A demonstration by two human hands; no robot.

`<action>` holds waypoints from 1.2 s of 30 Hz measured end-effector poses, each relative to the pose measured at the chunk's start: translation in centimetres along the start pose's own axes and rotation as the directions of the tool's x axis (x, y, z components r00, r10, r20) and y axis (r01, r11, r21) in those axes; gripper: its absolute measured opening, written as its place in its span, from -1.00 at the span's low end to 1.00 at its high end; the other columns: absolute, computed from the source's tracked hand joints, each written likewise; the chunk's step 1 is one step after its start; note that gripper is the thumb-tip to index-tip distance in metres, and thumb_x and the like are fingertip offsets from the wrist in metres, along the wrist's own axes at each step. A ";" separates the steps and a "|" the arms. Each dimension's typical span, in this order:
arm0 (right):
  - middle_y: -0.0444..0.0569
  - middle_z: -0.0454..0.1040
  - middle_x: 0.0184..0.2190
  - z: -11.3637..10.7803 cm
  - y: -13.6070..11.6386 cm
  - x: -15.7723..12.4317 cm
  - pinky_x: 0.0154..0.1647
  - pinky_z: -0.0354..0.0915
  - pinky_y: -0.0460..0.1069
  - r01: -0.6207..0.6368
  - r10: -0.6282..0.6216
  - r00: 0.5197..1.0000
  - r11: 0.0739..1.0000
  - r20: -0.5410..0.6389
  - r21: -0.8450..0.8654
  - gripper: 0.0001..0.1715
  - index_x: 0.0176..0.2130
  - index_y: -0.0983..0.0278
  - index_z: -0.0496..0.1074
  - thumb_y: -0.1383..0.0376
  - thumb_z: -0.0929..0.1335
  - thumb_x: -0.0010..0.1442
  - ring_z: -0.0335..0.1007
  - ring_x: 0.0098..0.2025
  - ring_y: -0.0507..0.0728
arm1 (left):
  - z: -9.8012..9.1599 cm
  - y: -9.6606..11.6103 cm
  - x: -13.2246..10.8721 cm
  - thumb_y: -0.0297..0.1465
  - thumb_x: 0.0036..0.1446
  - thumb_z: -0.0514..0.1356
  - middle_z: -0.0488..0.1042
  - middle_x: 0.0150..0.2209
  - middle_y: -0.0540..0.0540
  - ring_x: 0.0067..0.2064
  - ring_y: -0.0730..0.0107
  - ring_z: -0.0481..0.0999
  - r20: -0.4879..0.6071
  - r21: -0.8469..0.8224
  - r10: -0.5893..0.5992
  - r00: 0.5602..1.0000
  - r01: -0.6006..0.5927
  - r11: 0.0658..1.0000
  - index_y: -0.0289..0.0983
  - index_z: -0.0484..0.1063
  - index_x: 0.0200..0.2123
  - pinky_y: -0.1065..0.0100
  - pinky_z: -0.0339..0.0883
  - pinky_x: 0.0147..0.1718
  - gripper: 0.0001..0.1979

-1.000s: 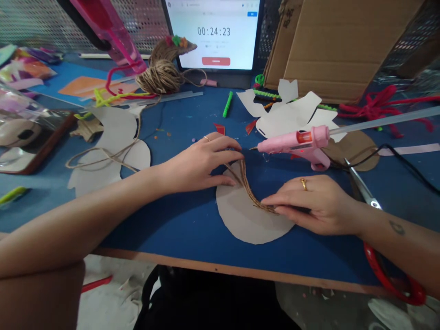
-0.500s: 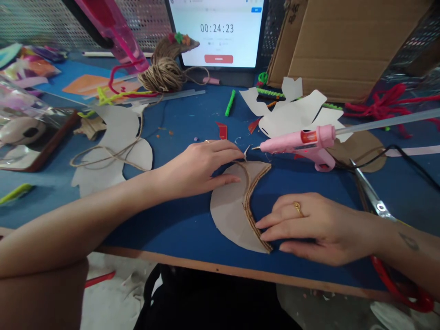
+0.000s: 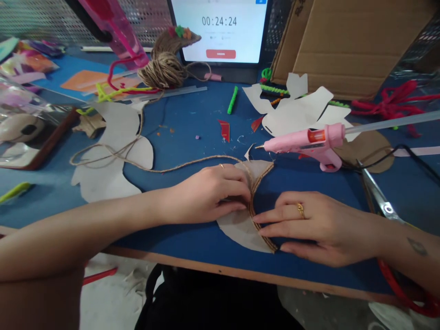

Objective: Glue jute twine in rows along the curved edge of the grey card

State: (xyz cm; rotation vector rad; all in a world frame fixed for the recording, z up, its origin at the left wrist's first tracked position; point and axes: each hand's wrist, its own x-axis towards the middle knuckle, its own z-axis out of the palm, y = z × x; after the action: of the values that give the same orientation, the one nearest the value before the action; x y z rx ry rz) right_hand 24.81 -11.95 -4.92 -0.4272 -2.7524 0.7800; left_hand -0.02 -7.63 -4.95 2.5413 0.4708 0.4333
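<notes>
Jute twine (image 3: 253, 201), a rough, fibrous cord, curves in a narrow arc along a pale grey card half-disc (image 3: 237, 233) near the front edge of the blue table (image 3: 192, 114). A loose strand of the twine (image 3: 192, 163) trails left across the tabletop. The left hand (image 3: 206, 195) is open and arched over the card, hiding its upper part and some of the arc. The right hand (image 3: 309, 224) lies flat and open, its fingertips (image 3: 264, 219) touching the twine from the right. Neither hand closes around anything. Whether the twine is stuck to the card cannot be made out.

A smooth pink glue gun (image 3: 302, 144) lies just beyond the card, its metal nozzle pointing toward it, not touching. A long translucent glue stick (image 3: 388, 123) runs out to the right. Steel scissors (image 3: 376, 197) with red handles (image 3: 402, 286) pass under the right forearm, the handles reaching past the table edge. Farther back sits a ball of the twine (image 3: 163, 71).
</notes>
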 end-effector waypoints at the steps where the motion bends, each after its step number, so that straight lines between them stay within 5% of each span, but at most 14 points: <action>1: -0.03 0.43 0.06 0.0 0.0 0.0 -0.11 0.32 -0.01 -0.001 0.001 1.000 1.000 0.002 0.002 -0.66 0.01 0.32 0.40 0.37 0.28 0.23 0.32 -0.17 0.05 | 0.1 0.0 0.0 -0.50 0.19 0.14 0.47 -0.28 -0.07 -0.22 0.48 0.45 0.002 -0.001 0.001 1.000 -0.001 1.000 -0.30 0.49 -0.29 0.49 0.31 -0.19 -0.88; 36: -0.01 0.42 0.07 0.1 0.0 -0.1 -0.08 0.29 -0.01 -0.056 0.054 0.997 0.997 0.048 0.055 -0.65 0.02 0.28 0.40 0.33 0.29 0.22 0.28 -0.15 0.05 | 0.2 0.1 0.3 -0.55 0.19 0.05 0.47 -0.31 -0.11 -0.27 0.45 0.44 -0.019 0.092 0.039 0.999 -0.037 0.995 -0.35 0.44 -0.36 0.45 0.33 -0.26 -0.82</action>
State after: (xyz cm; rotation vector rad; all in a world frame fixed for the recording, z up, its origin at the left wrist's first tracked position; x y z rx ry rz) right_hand 24.88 -12.01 -5.00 -0.4814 -2.7641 0.8895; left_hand 0.36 -7.70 -5.00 2.6401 0.4605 0.4620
